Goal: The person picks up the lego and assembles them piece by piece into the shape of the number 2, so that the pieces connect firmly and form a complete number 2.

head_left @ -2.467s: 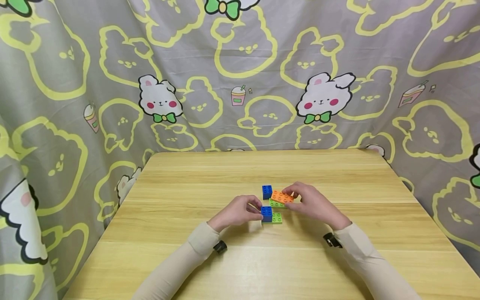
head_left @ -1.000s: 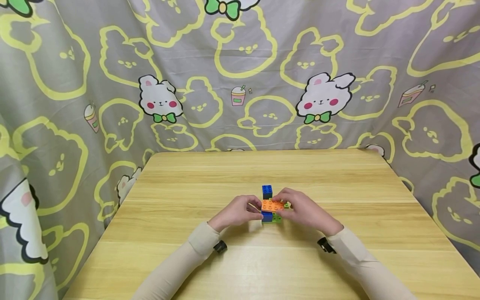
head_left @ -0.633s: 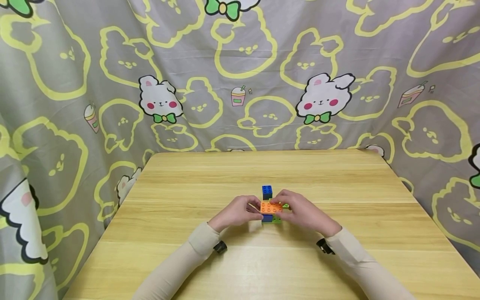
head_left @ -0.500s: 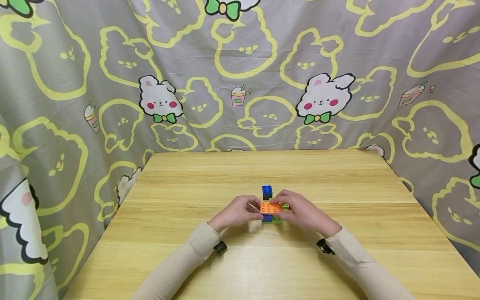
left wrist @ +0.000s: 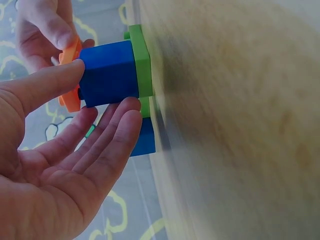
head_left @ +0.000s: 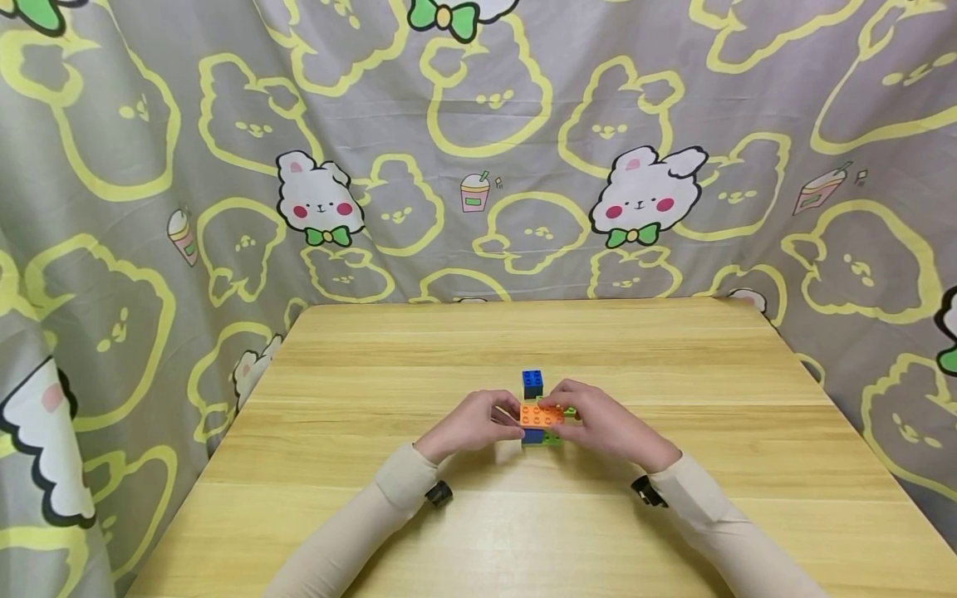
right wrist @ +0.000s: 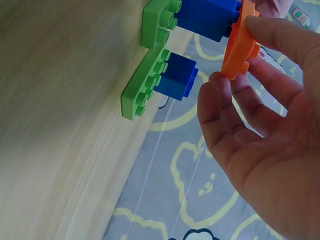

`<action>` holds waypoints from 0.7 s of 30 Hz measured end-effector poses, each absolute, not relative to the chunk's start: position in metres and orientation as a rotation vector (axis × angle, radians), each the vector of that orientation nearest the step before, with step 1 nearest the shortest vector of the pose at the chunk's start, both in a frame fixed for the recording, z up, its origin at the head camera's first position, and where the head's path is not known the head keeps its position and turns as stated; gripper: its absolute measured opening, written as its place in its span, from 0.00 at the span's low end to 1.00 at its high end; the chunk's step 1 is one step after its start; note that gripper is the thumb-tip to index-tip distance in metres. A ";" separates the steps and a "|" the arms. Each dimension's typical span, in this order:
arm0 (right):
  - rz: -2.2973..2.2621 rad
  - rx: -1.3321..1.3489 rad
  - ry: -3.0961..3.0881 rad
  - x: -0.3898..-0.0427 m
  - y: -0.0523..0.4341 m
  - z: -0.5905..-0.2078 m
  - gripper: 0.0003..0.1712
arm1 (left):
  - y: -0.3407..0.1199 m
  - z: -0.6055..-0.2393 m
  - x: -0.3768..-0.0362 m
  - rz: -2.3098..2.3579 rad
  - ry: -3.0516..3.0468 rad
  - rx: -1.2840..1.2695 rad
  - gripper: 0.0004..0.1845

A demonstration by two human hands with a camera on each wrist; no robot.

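Note:
My left hand [head_left: 499, 419] pinches a blue brick [head_left: 532, 435] between thumb and fingers; the brick stands on a small green plate [head_left: 554, 438] on the table [head_left: 478, 531]. My right hand [head_left: 581, 417] pinches a flat orange plate [head_left: 542, 414] and holds it on top of that blue brick. In the left wrist view the thumb lies on the blue brick [left wrist: 110, 75], with the orange plate [left wrist: 70, 80] beyond it. In the right wrist view the orange plate [right wrist: 240, 45] sits tilted against the blue brick [right wrist: 207, 17].
A second blue brick [head_left: 532, 383] stands just behind the hands, on the end of a second green plate [right wrist: 145, 85] that is mostly hidden in the head view. A patterned curtain [head_left: 478, 149] hangs close behind and beside the table.
My right hand lifted the orange plate off the far green plate and brought it left and nearer, onto the blue brick in my left hand. Over the last half second almost nothing moved.

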State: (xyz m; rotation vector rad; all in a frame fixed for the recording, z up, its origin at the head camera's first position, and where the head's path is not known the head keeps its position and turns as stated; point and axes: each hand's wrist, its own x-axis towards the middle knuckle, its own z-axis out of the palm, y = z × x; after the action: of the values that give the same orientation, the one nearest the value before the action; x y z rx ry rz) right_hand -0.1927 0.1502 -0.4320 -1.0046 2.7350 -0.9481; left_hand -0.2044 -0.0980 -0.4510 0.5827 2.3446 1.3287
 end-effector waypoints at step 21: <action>-0.935 -0.969 2.725 -0.192 0.149 -0.431 0.19 | -0.099 -0.445 -0.203 1.284 2.377 0.611 0.13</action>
State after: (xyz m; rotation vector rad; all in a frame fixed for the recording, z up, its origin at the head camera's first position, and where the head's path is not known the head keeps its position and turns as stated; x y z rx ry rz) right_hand -0.1916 0.1485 -0.4314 -0.9685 2.7250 -0.9349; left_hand -0.2029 -0.0992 -0.4453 0.6109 2.3766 1.2840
